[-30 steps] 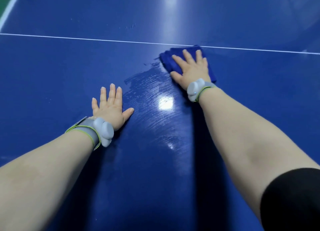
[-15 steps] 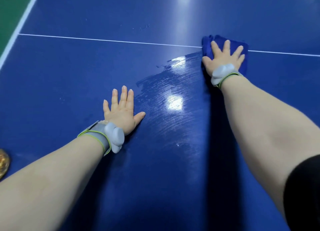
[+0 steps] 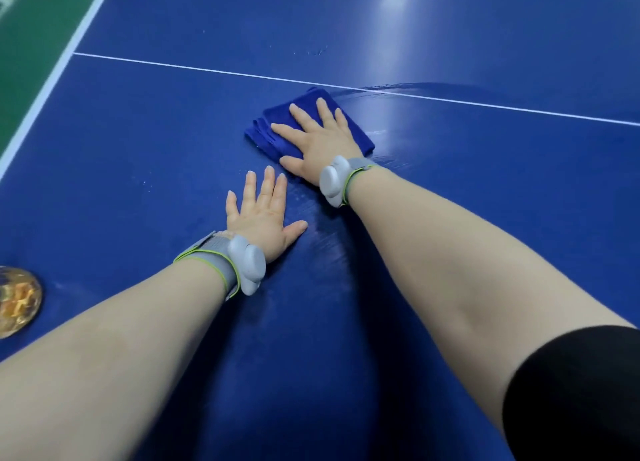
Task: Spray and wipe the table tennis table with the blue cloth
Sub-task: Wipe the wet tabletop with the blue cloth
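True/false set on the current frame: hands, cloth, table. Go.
1. The right hand presses flat on the cloth. True.
2. The left hand grips a spray bottle. False: it lies flat on the bare table, holding nothing.
3. The cloth lies beyond the white line. False: it is on the near side, its far corner close to the line.
4. A wet smear shows right of the cloth. True.
5. A gold object sits at the left edge of view. True.
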`<control>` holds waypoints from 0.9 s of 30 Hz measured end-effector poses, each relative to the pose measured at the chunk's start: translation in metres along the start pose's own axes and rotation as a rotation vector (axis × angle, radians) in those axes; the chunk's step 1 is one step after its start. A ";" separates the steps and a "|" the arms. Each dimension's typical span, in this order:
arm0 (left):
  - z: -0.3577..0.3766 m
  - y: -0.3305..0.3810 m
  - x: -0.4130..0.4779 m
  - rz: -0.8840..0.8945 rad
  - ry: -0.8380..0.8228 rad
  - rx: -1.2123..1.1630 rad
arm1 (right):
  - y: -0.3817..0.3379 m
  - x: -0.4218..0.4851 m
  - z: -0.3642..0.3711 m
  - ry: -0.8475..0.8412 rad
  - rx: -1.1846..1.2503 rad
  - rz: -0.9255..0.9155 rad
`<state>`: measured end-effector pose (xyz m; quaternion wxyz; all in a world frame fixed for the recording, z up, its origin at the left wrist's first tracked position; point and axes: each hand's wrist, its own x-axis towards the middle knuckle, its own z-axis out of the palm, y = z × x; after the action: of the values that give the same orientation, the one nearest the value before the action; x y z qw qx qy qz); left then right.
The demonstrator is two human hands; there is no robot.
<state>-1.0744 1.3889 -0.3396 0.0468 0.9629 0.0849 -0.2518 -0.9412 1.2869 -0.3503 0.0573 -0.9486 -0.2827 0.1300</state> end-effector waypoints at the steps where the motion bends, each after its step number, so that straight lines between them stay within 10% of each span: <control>1: 0.000 -0.001 0.000 0.009 -0.003 -0.008 | 0.010 0.000 -0.001 0.018 -0.010 0.028; 12: 0.000 -0.013 -0.003 0.112 0.048 -0.235 | 0.064 0.014 -0.009 0.135 0.080 0.693; 21: -0.003 -0.051 -0.011 0.228 0.176 -0.588 | -0.077 0.047 0.008 0.052 0.005 0.117; 27: -0.005 -0.102 -0.037 0.108 0.101 -0.302 | -0.084 0.043 0.010 0.010 -0.026 -0.009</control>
<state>-1.1231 1.4849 -0.3217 0.2000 0.9596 0.0722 -0.1843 -0.9534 1.3814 -0.3535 0.0469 -0.9487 -0.2882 0.1215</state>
